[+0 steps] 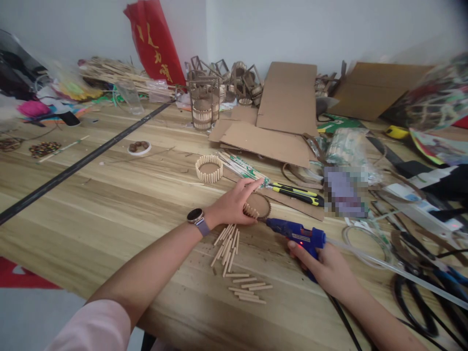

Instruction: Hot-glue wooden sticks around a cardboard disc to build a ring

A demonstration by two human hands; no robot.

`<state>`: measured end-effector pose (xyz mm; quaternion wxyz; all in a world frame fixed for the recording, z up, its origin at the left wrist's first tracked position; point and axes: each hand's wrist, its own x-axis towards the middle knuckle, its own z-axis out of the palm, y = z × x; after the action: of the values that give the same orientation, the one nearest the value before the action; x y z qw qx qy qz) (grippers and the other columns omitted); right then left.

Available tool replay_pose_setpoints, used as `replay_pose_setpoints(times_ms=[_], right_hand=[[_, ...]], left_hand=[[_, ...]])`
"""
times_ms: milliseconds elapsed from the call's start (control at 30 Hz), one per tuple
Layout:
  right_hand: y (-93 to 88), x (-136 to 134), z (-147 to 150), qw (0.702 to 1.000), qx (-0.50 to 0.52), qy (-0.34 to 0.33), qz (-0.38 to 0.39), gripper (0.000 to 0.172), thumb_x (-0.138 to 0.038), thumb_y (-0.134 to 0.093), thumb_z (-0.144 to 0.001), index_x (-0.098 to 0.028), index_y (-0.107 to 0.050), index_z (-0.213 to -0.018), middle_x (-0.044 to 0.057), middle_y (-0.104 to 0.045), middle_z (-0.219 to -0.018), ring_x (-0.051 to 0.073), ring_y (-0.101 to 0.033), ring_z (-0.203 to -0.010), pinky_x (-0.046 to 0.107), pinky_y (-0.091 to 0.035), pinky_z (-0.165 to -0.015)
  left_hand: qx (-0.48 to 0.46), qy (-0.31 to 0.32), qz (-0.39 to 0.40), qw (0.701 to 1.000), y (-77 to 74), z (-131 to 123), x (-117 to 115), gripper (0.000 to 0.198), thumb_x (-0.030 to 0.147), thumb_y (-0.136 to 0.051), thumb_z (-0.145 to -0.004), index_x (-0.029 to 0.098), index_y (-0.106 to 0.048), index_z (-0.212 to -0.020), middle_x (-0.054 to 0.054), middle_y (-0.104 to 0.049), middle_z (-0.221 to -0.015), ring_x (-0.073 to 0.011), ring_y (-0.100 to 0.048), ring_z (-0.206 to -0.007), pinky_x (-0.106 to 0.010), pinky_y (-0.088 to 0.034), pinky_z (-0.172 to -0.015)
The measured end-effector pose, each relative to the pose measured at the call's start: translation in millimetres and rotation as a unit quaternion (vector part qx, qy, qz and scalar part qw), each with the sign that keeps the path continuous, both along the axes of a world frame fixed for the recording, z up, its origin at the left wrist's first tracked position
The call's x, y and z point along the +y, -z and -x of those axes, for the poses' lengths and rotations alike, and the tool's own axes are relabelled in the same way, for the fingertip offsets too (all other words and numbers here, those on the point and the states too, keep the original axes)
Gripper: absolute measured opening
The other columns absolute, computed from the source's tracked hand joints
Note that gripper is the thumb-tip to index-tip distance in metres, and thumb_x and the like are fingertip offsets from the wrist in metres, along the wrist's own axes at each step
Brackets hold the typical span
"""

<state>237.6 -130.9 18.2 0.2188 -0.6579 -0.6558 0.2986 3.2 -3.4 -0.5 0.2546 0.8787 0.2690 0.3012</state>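
Note:
My left hand [234, 202], a watch on its wrist, wraps round a small cardboard ring [261, 204] with short wooden sticks glued along one side, index finger stretched over its top. My right hand [325, 265] grips a blue hot glue gun [298, 236] whose nozzle touches the ring's lower right edge; a red light glows on the gun. Loose cut sticks [227, 246] lie below the ring, and several more [248, 287] lie nearer me.
A finished stick-walled ring [209, 168] sits beyond my left hand. Yellow-black cutters [296, 192], packaged chopsticks [239, 165], cardboard sheets [278, 122] and stick baskets [204, 105] lie behind. Cables, scissors and a power strip [420, 209] crowd the right. A black rod [84, 161] crosses the left.

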Motion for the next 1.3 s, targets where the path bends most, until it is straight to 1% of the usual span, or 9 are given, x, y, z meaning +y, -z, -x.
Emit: replay_pose_setpoints(times_ms=[167,300,600,733,900,1000,1067,1200,1300], right_hand=[[5.2,1,-1,1.000,-0.008,-0.007,0.000,0.048,-0.064,-0.045,-0.081,-0.021,-0.065,-0.072,0.000,-0.051,-0.043,0.017,-0.047,-0.041,0.027,-0.035,-0.039],[4.2,1,1,1.000,-0.003,-0.006,-0.010,0.044,-0.061,-0.047,-0.081,-0.022,-0.065,-0.071,-0.001,-0.049,-0.042,0.017,-0.047,-0.041,0.026,-0.033,-0.038],[-3.1,2,5,1.000,0.019,0.007,-0.023,0.039,-0.060,-0.054,-0.077,-0.024,-0.066,-0.069,0.000,-0.050,-0.039,0.021,-0.055,-0.046,0.028,-0.037,-0.040],[-4.6,2,7,0.999,0.018,0.004,-0.035,0.037,-0.061,-0.054,-0.076,-0.026,-0.065,-0.067,-0.001,-0.047,-0.037,0.024,-0.057,-0.049,0.030,-0.039,-0.043],[-5.7,1,8,0.999,-0.021,-0.004,-0.046,0.038,-0.059,-0.048,-0.078,-0.026,-0.066,-0.072,0.002,-0.058,-0.047,0.026,-0.062,-0.056,0.031,-0.043,-0.047],[-1.6,-2,7,0.998,-0.043,0.005,-0.046,0.039,-0.058,-0.047,-0.079,-0.025,-0.066,-0.071,0.004,-0.066,-0.057,0.026,-0.063,-0.059,0.032,-0.046,-0.051],[3.0,-3,5,0.998,-0.043,0.019,-0.040,0.042,-0.061,-0.047,-0.079,-0.025,-0.066,-0.071,0.004,-0.067,-0.058,0.025,-0.062,-0.057,0.032,-0.046,-0.052],[8.7,0,0,0.998,0.007,0.067,-0.008,0.048,-0.068,-0.051,-0.076,-0.023,-0.067,-0.071,0.003,-0.062,-0.052,0.021,-0.058,-0.050,0.031,-0.044,-0.048],[4.1,8,-4,0.982,0.154,0.098,0.040,0.050,-0.068,-0.058,-0.074,-0.019,-0.066,-0.066,0.001,-0.056,-0.044,0.017,-0.053,-0.044,0.028,-0.043,-0.046]], left_hand=[[0.003,-0.003,0.002,1.000,-0.9,0,0,0.109,0.028,-0.081,-0.063,0.023,-0.016,-0.150,-0.016,-0.031,-0.143,-0.0349,-0.034,-0.135,-0.051,-0.031,-0.113],[0.005,-0.003,0.000,1.000,-0.4,0,0,0.110,0.029,-0.082,-0.062,0.024,-0.016,-0.150,-0.016,-0.032,-0.142,-0.0348,-0.034,-0.136,-0.051,-0.031,-0.113],[0.004,-0.003,0.002,1.000,-1.5,-1,-1,0.110,0.028,-0.083,-0.062,0.022,-0.017,-0.149,-0.016,-0.032,-0.141,-0.0355,-0.034,-0.135,-0.051,-0.032,-0.113],[0.001,-0.003,0.002,1.000,-0.8,-1,0,0.110,0.026,-0.082,-0.062,0.025,-0.015,-0.150,-0.015,-0.032,-0.142,-0.0354,-0.034,-0.135,-0.052,-0.032,-0.113],[0.001,-0.005,0.000,1.000,0.2,0,0,0.110,0.027,-0.082,-0.062,0.026,-0.016,-0.150,-0.014,-0.032,-0.143,-0.0347,-0.035,-0.134,-0.052,-0.033,-0.112],[0.004,-0.009,0.000,1.000,-0.7,0,-1,0.110,0.028,-0.083,-0.062,0.024,-0.018,-0.149,-0.015,-0.033,-0.142,-0.0351,-0.036,-0.134,-0.051,-0.033,-0.112],[0.005,-0.009,0.000,1.000,-1.2,-1,-1,0.110,0.029,-0.083,-0.061,0.023,-0.018,-0.150,-0.016,-0.034,-0.142,-0.0353,-0.036,-0.134,-0.051,-0.033,-0.112],[0.004,-0.004,0.006,1.000,-1.2,-1,0,0.111,0.032,-0.083,-0.062,0.027,-0.016,-0.150,-0.014,-0.033,-0.142,-0.0354,-0.036,-0.134,-0.052,-0.035,-0.110],[0.007,-0.007,0.010,1.000,-0.7,-1,0,0.112,0.029,-0.083,-0.061,0.028,-0.015,-0.150,-0.014,-0.033,-0.142,-0.0356,-0.036,-0.134,-0.052,-0.035,-0.110]])
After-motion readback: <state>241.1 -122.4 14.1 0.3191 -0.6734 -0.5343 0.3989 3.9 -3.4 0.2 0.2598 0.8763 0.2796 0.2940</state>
